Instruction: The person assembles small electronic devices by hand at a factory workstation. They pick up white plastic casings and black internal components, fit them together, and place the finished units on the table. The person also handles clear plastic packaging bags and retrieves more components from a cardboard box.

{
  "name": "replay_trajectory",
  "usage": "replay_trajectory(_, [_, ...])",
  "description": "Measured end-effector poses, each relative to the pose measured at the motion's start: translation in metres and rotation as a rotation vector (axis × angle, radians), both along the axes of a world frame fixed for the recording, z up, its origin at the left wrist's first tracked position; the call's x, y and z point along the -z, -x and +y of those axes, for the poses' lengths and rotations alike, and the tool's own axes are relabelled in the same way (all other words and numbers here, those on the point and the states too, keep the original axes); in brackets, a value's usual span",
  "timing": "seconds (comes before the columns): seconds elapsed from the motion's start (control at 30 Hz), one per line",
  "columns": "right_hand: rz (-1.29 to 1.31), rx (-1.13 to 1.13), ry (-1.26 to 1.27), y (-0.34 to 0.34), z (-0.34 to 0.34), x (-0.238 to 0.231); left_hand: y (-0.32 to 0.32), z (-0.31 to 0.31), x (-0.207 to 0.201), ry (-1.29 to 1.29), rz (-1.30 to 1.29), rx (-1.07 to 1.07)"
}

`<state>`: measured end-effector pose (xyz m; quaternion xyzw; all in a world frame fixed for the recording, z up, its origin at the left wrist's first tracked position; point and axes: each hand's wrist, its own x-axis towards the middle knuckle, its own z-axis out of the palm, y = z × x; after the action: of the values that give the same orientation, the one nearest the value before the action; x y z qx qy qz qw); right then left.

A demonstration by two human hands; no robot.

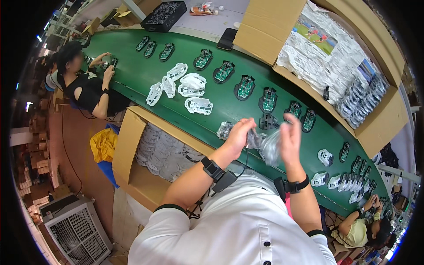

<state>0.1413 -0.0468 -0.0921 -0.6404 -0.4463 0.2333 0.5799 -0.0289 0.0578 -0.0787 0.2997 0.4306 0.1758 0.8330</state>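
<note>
Right, I'm looking down on both hands over the green surface (145,68), and the left hand (238,136) has its fingers closed in a pinch on a crumpled clear plastic bag (270,149). That bag sits between the two hands, over the near part of the surface, smeared by motion. Across to the right hand (290,143): blurred too, fingers pointing upward, well apart from the left ones and close beside the bag; whether they grip any of it, I cannot tell. Just left of the left hand, a clear-wrapped bundle (224,130) lies near the edge, and a dark plastic part (267,122) rests beyond the bag. Farther out, a curving row of black bases with green circuit boards (244,87) runs along, white shells (193,84) clustered nearer me. I've got an open cardboard box (128,143) of wrapped pale parts at lower left, a bigger carton (267,27) on the far side, one co-worker (95,92) at left, another (355,230) at lower right.
</note>
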Motion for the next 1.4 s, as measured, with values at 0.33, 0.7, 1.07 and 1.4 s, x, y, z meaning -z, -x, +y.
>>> replay_trajectory(0.33, [1.040,0.296,0.219,0.001,-0.019,0.000,0.008,0.000,0.010,0.200,-0.248,0.296])
replay_trajectory(0.7, [0.284,0.239,0.441,0.006,-0.026,-0.022,-0.014,-0.026,0.012,0.003,0.055,-0.144])
replay_trajectory(1.07, [0.018,0.260,0.112,-0.020,-0.036,-0.028,-0.004,-0.020,-0.022,-0.514,0.118,0.246])
replay_trajectory(1.4, [0.420,-0.052,0.570,0.006,-0.053,-0.001,0.055,0.049,0.054,-1.018,0.905,0.726])
